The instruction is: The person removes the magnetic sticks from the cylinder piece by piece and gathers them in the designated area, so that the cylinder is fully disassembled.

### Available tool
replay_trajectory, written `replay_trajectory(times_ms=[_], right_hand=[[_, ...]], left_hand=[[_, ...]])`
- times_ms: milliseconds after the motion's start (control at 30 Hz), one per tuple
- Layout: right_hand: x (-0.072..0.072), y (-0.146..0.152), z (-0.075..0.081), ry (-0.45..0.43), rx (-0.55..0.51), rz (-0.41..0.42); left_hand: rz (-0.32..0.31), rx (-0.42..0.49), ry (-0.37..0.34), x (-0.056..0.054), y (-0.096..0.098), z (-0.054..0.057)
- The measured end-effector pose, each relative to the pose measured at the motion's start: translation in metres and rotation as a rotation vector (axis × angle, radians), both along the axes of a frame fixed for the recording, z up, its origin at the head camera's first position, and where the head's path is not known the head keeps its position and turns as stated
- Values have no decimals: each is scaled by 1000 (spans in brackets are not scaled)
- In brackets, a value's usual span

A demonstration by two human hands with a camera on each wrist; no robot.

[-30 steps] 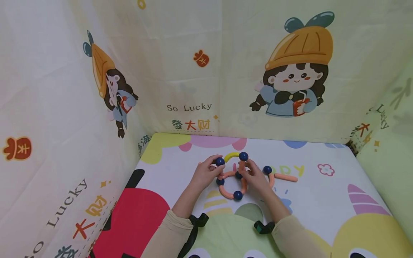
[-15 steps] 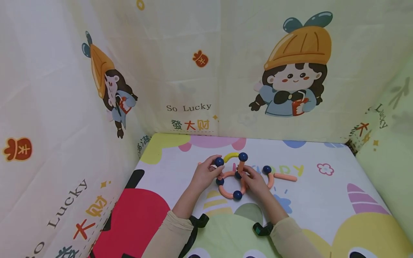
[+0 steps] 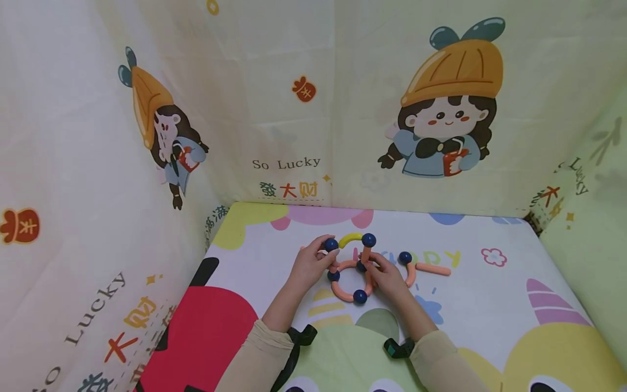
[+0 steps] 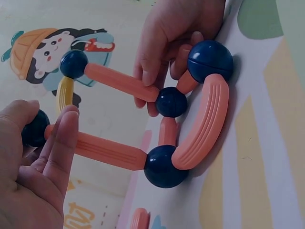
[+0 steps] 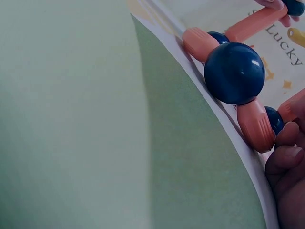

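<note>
My left hand [image 3: 309,265] pinches a dark blue ball [image 4: 35,129] atop an upright salmon magnetic rod [image 4: 110,150]. Fingers of my right hand [image 3: 389,275] hold the low end of a second upright rod [image 4: 121,82], beside its bottom ball [image 4: 171,101]. Both rods rise from a ring of curved salmon rods [image 3: 343,294] and blue balls, which lies on the table. From the second rod's top ball [image 3: 369,240] a yellow curved rod [image 3: 350,238] reaches toward the left ball; the right wrist view shows its free end [image 5: 292,34] apart from that ball.
Right of my right hand lie another blue ball [image 3: 405,258], a curved salmon rod [image 3: 410,276] and a straight one [image 3: 433,269]. A cartoon-print cloth covers the table [image 3: 490,305]. Printed fabric walls [image 3: 352,136] stand behind and at the sides.
My right hand has slid down the upright rod, from near its top ball to its lower end. The left ball has shifted very slightly left and up in my left hand.
</note>
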State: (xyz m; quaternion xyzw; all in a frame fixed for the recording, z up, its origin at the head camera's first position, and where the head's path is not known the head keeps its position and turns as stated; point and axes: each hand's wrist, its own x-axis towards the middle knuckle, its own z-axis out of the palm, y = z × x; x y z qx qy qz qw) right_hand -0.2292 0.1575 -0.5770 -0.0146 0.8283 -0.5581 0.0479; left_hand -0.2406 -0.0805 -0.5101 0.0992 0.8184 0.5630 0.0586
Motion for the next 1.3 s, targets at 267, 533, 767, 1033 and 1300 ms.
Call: replay_trajectory(times_ms=[267,533,767,1033,1300], right_hand=[[1,0,1,5,-6,-1],[-1,1,-4,8,6,-6],[1,1,1,-6,-6,5],[-1,0,-4,-15,30,-10],[-1,1,-4,-17,29,-9]], left_hand=[[14,95,-37,-1,2,2],[91,102,-45,-12,-5,14],[165,-20,-38,-27,-22,8],[224,-288,-5,-46,-37,-16],[213,-406,36,-66,-42,-47]])
